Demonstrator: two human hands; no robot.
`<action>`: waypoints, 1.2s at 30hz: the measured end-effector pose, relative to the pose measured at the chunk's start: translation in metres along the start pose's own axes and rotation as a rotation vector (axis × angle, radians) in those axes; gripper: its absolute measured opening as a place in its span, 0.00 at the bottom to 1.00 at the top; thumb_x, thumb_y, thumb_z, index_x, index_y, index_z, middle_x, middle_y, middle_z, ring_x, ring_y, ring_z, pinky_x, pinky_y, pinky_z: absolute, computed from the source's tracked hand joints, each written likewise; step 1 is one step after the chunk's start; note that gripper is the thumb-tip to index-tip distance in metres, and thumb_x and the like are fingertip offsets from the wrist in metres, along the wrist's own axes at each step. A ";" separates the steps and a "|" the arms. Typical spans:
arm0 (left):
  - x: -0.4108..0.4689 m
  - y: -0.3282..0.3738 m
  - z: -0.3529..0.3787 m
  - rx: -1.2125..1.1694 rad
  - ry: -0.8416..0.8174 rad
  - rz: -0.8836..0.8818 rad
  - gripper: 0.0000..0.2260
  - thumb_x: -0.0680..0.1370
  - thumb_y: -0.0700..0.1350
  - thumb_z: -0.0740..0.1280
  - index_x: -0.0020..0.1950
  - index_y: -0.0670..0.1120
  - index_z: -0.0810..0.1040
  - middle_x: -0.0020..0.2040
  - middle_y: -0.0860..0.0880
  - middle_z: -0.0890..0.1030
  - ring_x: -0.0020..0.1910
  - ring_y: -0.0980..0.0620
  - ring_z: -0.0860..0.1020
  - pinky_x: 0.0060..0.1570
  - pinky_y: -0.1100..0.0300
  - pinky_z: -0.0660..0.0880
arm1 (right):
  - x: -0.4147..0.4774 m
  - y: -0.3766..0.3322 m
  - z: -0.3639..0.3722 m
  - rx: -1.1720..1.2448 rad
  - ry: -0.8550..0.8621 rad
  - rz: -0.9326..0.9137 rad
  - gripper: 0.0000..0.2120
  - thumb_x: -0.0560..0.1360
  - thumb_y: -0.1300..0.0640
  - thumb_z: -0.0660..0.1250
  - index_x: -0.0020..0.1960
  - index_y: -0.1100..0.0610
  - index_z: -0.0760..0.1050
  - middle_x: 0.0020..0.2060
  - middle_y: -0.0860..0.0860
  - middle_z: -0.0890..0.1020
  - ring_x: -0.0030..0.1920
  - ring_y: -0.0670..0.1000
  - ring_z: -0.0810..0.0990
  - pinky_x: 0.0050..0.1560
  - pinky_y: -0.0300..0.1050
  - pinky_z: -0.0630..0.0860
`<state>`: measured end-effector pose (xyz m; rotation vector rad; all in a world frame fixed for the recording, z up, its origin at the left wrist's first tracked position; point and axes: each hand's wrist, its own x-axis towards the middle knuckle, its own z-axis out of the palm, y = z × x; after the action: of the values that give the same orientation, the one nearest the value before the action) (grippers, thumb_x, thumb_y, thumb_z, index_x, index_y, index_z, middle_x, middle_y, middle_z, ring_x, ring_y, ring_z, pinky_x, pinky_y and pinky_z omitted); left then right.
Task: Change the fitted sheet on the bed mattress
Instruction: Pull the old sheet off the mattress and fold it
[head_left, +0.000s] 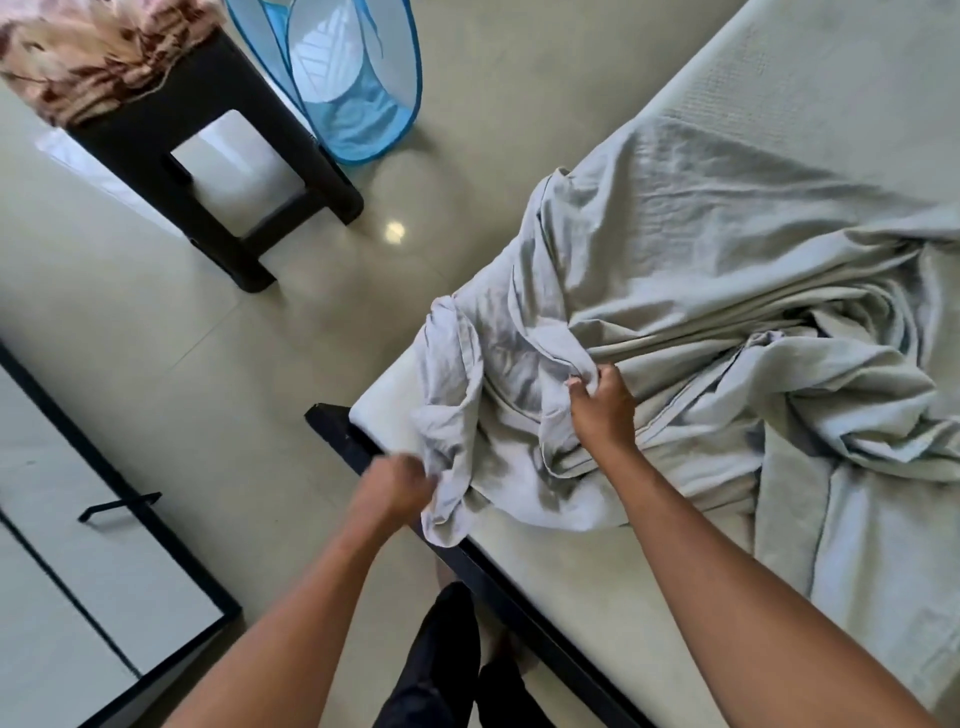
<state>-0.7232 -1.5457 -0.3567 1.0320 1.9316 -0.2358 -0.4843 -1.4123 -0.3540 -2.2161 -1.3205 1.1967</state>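
Pale floor tiles surround the bed, where at 6 o'clock the left hand and right hand each clench fingers on the crumpled grey fitted sheet heaped on the bare mattress, stool and blue hamper at 11 o'clock.

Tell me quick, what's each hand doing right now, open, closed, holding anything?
Left hand: closed, gripping the sheet edge near the mattress corner.
Right hand: closed, gripping a bunched fold of the sheet.
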 end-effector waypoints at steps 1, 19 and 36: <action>0.010 0.013 -0.008 -0.078 0.199 0.035 0.17 0.78 0.54 0.64 0.34 0.45 0.73 0.32 0.48 0.79 0.38 0.41 0.81 0.32 0.56 0.70 | -0.004 0.001 0.000 0.031 0.033 0.007 0.13 0.80 0.55 0.68 0.58 0.64 0.75 0.54 0.62 0.83 0.56 0.63 0.80 0.47 0.45 0.68; -0.046 0.024 -0.025 -0.537 0.726 0.336 0.28 0.81 0.53 0.69 0.31 0.47 0.55 0.27 0.52 0.58 0.28 0.49 0.60 0.30 0.51 0.57 | -0.109 -0.030 -0.020 -0.216 0.076 -0.513 0.11 0.76 0.54 0.72 0.57 0.56 0.78 0.39 0.57 0.85 0.37 0.59 0.82 0.37 0.50 0.78; -0.189 0.078 -0.024 -0.369 -0.098 0.984 0.24 0.83 0.56 0.65 0.32 0.49 0.62 0.25 0.50 0.63 0.24 0.49 0.63 0.28 0.59 0.59 | -0.104 -0.001 -0.015 0.172 -0.045 -0.184 0.06 0.79 0.56 0.66 0.52 0.47 0.80 0.39 0.43 0.82 0.40 0.48 0.79 0.44 0.40 0.75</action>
<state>-0.6353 -1.5909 -0.1763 1.5272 1.1267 0.5890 -0.4971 -1.4963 -0.2918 -1.9151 -1.3513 1.2468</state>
